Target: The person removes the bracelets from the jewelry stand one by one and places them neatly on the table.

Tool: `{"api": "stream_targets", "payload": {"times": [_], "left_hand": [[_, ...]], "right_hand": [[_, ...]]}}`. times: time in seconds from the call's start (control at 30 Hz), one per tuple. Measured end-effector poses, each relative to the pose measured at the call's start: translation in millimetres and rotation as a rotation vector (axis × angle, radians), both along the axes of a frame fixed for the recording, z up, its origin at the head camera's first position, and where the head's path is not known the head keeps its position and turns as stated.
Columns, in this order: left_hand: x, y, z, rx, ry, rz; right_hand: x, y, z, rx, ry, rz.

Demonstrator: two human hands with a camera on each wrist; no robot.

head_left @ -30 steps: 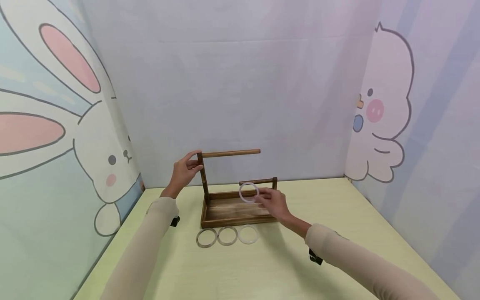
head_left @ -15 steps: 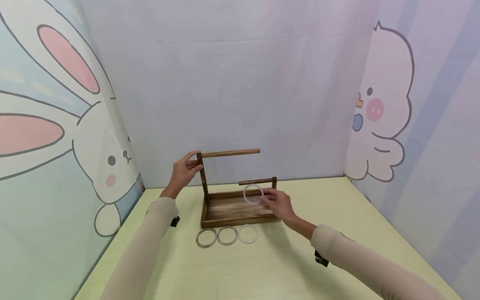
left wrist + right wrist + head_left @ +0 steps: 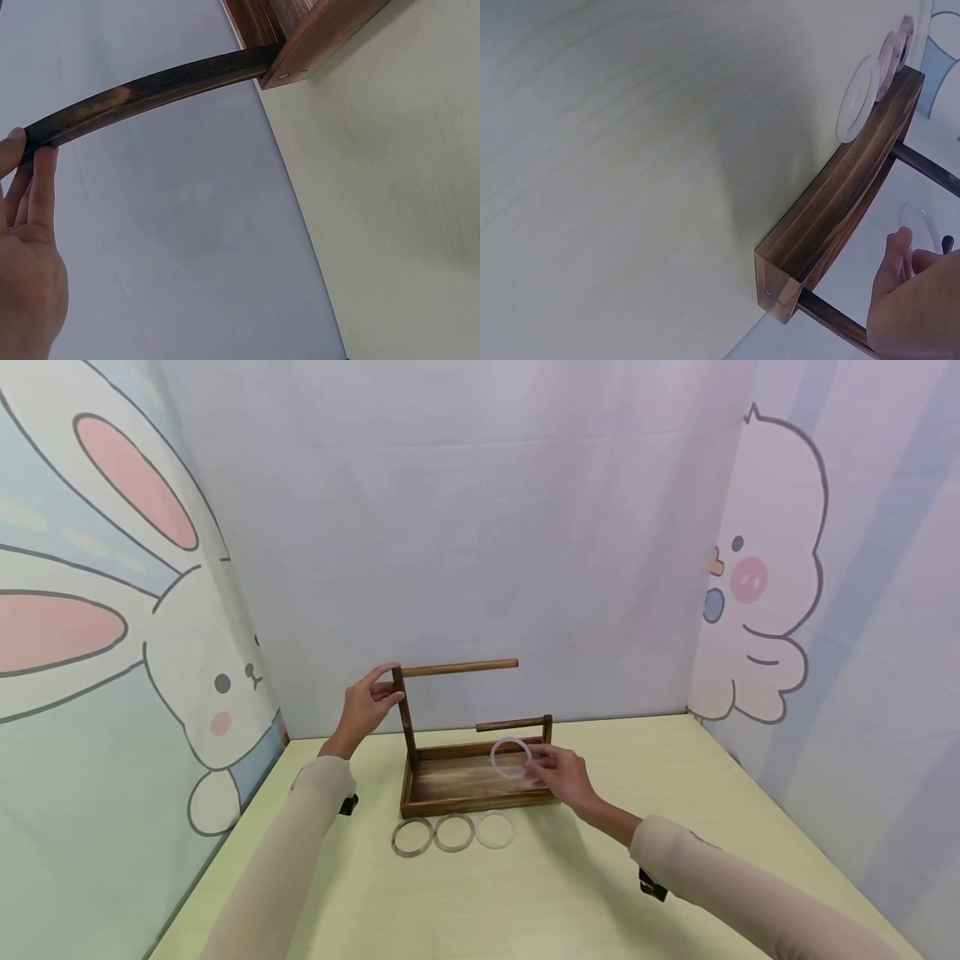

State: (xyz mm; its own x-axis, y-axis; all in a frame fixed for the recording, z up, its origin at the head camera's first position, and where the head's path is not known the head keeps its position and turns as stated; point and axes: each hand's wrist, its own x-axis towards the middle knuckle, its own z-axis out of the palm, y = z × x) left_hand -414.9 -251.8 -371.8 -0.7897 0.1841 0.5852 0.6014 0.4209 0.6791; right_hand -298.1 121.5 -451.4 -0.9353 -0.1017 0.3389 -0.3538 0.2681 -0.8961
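Observation:
A dark wooden rack [image 3: 480, 807] has a tray base, a tall post with a long upper bar [image 3: 459, 667] and a short post with a lower bar [image 3: 510, 724]. My left hand [image 3: 365, 705] pinches the top of the tall post [image 3: 150, 91] between thumb and fingers. A pale translucent bangle [image 3: 492, 757] is pinched at its right side by my right hand [image 3: 564, 774]. It overlaps the tray in the head view, below the lower bar and left of the short post. In the right wrist view, my right hand [image 3: 921, 307] partly hides the bangle [image 3: 924, 212].
In front of the tray, three bangles lie side by side on the pale yellow table [image 3: 480, 910]: a greyish one [image 3: 394, 839], another greyish one [image 3: 454, 850] and a whiter one [image 3: 495, 846]. Behind stands a plain wall [image 3: 480, 543]; cartoon-printed walls flank the table.
My right hand has moved slightly right and down with the bangle, away from the free end of the lower bar. My left hand keeps its grip on the post.

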Motion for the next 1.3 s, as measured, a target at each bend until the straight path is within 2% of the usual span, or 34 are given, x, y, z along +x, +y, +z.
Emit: {"api": "stream_targets", "payload": {"times": [0.33,0.7,0.93,1.3], "left_hand": [[0.6,-1.5,-0.7,-0.013,0.004,0.014],[4.6,0.1,1.4,-0.023,0.006,0.03],[7.5,-0.7,2.4,-0.023,-0.004,0.04],[6.0,1.0,1.7,-0.027,0.004,0.05]], "right_hand": [[11.8,9.6,-5.0,0.0,-0.031,-0.017],[15.3,17.3,-15.9,0.006,-0.08,-0.039],[21.3,21.5,-22.0,0.003,-0.106,0.004],[30.8,30.0,-30.7,-0.003,-0.142,0.042]]}}
